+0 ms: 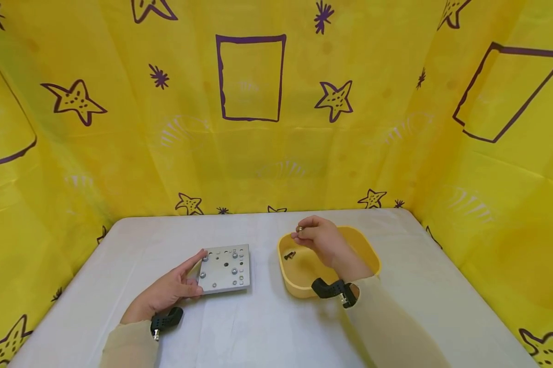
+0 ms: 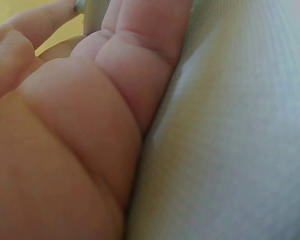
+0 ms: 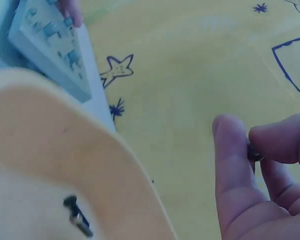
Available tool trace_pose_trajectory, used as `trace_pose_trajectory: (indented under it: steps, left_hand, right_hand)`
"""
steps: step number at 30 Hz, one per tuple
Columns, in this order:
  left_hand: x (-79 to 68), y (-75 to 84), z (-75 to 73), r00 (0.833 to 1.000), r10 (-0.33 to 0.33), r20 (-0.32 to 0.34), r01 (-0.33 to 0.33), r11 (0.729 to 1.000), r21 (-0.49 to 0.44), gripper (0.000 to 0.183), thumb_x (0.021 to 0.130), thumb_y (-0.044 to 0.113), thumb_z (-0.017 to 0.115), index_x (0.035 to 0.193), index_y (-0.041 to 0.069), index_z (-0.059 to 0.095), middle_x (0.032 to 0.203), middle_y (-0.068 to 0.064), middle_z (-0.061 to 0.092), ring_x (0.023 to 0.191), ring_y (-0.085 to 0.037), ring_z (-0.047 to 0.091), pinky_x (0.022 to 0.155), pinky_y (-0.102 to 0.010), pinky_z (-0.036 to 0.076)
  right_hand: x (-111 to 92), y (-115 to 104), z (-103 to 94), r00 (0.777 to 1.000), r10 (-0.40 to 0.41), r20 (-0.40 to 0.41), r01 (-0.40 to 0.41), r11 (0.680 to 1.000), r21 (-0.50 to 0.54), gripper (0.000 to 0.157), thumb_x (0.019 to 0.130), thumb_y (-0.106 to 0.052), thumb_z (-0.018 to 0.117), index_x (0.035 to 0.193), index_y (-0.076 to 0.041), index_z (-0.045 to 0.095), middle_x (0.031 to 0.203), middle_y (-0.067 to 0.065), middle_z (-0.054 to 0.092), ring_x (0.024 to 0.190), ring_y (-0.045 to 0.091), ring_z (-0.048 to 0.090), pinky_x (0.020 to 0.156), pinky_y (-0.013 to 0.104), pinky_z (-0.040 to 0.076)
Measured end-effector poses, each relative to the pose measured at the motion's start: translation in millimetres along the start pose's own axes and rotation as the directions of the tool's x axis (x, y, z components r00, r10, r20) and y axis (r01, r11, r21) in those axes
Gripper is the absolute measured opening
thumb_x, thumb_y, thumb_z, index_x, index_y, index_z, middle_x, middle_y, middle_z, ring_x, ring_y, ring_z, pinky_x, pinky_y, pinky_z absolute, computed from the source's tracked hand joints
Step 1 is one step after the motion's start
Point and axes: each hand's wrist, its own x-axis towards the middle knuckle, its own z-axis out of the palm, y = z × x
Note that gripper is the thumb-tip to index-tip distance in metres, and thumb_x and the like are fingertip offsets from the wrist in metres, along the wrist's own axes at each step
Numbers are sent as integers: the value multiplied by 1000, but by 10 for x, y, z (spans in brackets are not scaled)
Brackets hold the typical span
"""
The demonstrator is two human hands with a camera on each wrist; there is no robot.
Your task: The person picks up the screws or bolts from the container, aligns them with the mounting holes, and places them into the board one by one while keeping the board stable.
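Observation:
A flat grey metal plate [image 1: 217,277] with holes and several socket-head bolts [image 1: 234,271] stands on the table, left of centre. My left hand [image 1: 173,287] grips its left side, the thumb at the near corner and the fingers reaching up to the far one. Over the left part of a yellow plastic bin [image 1: 299,292], my right hand [image 1: 324,241] pinches a small screw [image 3: 255,154] between thumb and index finger. Only the screw's dark round end shows; the fingertips hide the rest. Loose dark screws [image 3: 79,217] lie on the bin's floor.
A white cloth covers the table [image 1: 267,327]. Yellow curtains [image 1: 258,153] with star drawings close off the back and both sides. The bin stands a short gap to the right of the plate. Each wrist wears a black camera mount [image 1: 329,289].

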Motion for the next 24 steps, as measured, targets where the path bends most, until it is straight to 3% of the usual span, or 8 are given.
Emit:
trace_pose_trajectory:
  steps: [5,9,12,17,20,24]
  left_hand:
    - [-1,13,1,1000,-2,-3,2,1000,8,101,83,6,80,161,19,16,163,-16,-1,77,-20,53,65,-25,44]
    - [-1,17,4,1000,-7,-1,7,1000,-4,101,84,6,79,161,19,16,163,-16,-1,78,-20,54,65,-24,44]
    - [-1,13,5,1000,-11,9,11,1000,-25,102,84,5,79,162,20,15,163,-16,-1,79,-21,55,65,-24,45]
    - [-5,9,1,1000,-7,13,7,1000,-18,102,84,4,79,162,19,15,163,-16,-1,79,-21,55,66,-24,45]
    - [-7,8,-3,1000,-1,9,1,1000,-9,101,84,5,79,162,19,16,163,-15,-2,80,-21,54,67,-25,45]
    - [-2,2,-5,1000,2,1,-2,1000,12,101,83,7,80,161,17,16,160,-16,9,74,-18,52,64,-25,44]
  right_hand:
    - [143,-110,107,996,82,29,-84,989,122,32,94,7,60,125,7,55,110,19,58,104,32,66,86,34,54]
    - [283,-117,210,992,123,42,-128,981,144,35,96,-1,63,130,3,58,111,14,62,98,25,64,80,27,53]
    - [363,-85,326,992,107,71,-115,985,125,32,97,-2,62,128,6,59,106,13,63,92,23,61,77,26,51]
    - [405,1,631,990,69,124,-63,997,-47,22,95,0,65,116,6,65,102,15,66,89,25,66,81,31,54]
    - [393,82,854,987,75,143,-48,982,-182,15,92,-1,69,107,0,70,99,13,68,89,27,68,80,33,55]
    - [370,212,1116,984,88,154,-38,954,-299,10,89,-2,72,98,-5,73,92,8,70,84,24,68,76,31,56]
